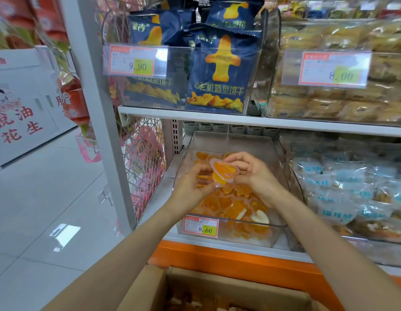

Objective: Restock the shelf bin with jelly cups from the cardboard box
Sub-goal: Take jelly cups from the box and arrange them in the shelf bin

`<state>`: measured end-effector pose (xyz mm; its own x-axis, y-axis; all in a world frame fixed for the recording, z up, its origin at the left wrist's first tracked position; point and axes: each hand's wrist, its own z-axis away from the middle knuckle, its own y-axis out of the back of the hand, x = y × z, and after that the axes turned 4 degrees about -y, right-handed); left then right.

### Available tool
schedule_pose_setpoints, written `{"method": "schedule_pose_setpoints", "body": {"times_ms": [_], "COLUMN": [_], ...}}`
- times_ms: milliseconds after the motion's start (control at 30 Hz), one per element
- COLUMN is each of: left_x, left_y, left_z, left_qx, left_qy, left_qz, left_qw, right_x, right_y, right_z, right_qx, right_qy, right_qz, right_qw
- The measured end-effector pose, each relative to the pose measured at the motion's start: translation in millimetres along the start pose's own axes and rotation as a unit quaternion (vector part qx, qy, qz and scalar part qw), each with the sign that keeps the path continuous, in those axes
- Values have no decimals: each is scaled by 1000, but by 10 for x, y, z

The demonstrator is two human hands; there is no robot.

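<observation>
A clear shelf bin (278,228) on the lower shelf holds several orange jelly cups (234,205). Both my hands are over the bin's middle. My left hand (191,186) and my right hand (254,170) hold orange heart-shaped jelly cups (224,170) between them, fingers curled round the cups. The open cardboard box (150,288) sits at the bottom of the view below my forearms, with more jelly cups (195,303) inside.
A price tag reading 8.60 (200,225) is on the bin's front. Blue-wrapped snacks (343,189) fill the bin to the right. Above, bins hold dark blue biscuit bags (217,70) and brown pastries (340,97). A white shelf post (105,131) stands left, beside tiled floor (38,209).
</observation>
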<state>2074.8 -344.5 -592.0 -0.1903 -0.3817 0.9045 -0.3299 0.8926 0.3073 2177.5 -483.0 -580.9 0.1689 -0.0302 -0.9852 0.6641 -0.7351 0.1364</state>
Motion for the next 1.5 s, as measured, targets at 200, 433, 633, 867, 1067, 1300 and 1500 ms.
{"method": "schedule_pose_setpoints", "body": {"times_ms": [200,433,633,867,1067,1300,1500], "left_x": [-3,-130,-159,-109,-88,-110,-105], "left_y": [-11,-17,-41,345,654,731,700], "left_z": [8,-37,-30,-123,-125,-103,-118], "left_qx": [14,85,71,-17,61,75,77], "left_qy": [2,-99,-129,-92,-82,-85,-96], "left_qz": [-2,-155,-190,-269,-276,-299,-299], "left_qw": [1000,979,971,958,956,948,946], "right_x": [33,-121,7,127,348,474,556], "right_y": [-65,-143,-320,-258,-402,-677,-716], "right_z": [57,133,66,-16,-217,-451,-517], "right_qx": [72,10,97,59,1,-59,-48], "right_qy": [-12,-111,-59,-28,5,6,6], "right_qz": [42,20,44,46,210,360,448], "right_qw": [996,994,993,997,978,931,893]}}
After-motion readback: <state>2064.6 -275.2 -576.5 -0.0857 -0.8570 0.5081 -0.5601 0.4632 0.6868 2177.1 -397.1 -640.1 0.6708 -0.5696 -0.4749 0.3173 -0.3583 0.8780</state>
